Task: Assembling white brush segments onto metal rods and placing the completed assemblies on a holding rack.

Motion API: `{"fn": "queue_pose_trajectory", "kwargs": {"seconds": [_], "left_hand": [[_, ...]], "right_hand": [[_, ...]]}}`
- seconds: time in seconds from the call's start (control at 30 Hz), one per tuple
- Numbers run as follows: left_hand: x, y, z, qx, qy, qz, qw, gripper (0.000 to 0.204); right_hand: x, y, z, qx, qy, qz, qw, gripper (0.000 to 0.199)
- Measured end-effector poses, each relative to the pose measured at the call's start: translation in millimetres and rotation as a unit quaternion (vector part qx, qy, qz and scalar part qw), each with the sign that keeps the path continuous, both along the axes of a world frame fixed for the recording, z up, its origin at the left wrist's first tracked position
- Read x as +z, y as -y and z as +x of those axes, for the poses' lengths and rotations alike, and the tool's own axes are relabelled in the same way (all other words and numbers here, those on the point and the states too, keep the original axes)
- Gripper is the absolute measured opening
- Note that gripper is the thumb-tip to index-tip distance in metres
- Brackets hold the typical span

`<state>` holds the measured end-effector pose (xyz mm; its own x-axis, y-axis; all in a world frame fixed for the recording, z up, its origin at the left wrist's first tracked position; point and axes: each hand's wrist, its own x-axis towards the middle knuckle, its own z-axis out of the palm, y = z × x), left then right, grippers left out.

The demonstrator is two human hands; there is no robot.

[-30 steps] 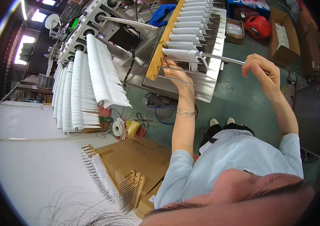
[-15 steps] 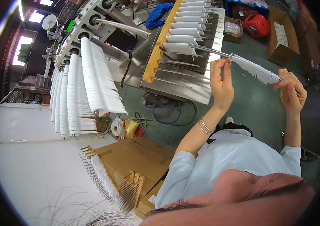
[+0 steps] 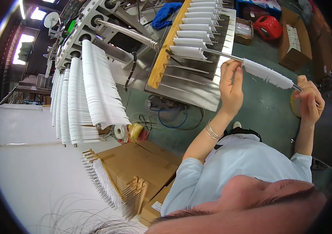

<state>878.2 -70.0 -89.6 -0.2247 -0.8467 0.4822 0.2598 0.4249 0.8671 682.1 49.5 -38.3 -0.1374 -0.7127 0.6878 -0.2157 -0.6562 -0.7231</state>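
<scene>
Both my hands hold a long metal rod (image 3: pixel 297 87) that slants down to the right. A stack of thin white pieces (image 3: pixel 267 73) with a ragged edge is threaded along it. My left hand (image 3: pixel 231 87) is closed in a pinch on the rod at the stack's left end. My right hand (image 3: pixel 309 102) is closed around the rod's right end, just past the stack. The rod's left end meets the nearest filled pin of a yellow-barred rack (image 3: pixel 156 74). White stacks (image 3: pixel 191 41) hang on several of its pins, and the nearest few pins are bare.
A steel table (image 3: pixel 209 102) lies under the rack. At left, a machine (image 3: pixel 66 46) carries rollers draped with white strips (image 3: pixel 101 85). Cardboard boxes (image 3: pixel 138 162) and pin racks (image 3: pixel 134 195) stand at lower left. A red container (image 3: pixel 267 27) and open carton (image 3: pixel 291 58) are beyond.
My right hand has shifted slightly right and down, baring more rod. The white stack looks more even, its loose hanging strips less visible. My left hand stays near the same spot.
</scene>
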Motion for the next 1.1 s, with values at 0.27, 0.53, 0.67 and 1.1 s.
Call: {"fn": "queue_pose_trajectory", "kwargs": {"seconds": [0.27,0.53,0.67,1.1], "left_hand": [[-31.7,37.7,22.0,0.236,-0.054,0.097,0.965,0.032],[-1.2,74.2,42.3,0.185,-0.192,0.238,0.934,0.036],[-19.5,75.1,42.4,0.175,-0.196,0.212,0.941,0.035],[20.1,10.6,-27.5,0.021,-0.118,0.254,0.960,0.034]], "right_hand": [[-3.8,37.9,23.1,0.003,-0.050,0.024,0.998,0.027],[2.1,72.7,44.8,0.040,0.003,0.110,0.993,0.028],[-3.5,70.7,37.9,0.046,0.017,0.106,0.993,0.029],[-29.6,-44.5,-30.3,-0.015,-0.048,0.004,0.999,0.031]]}}
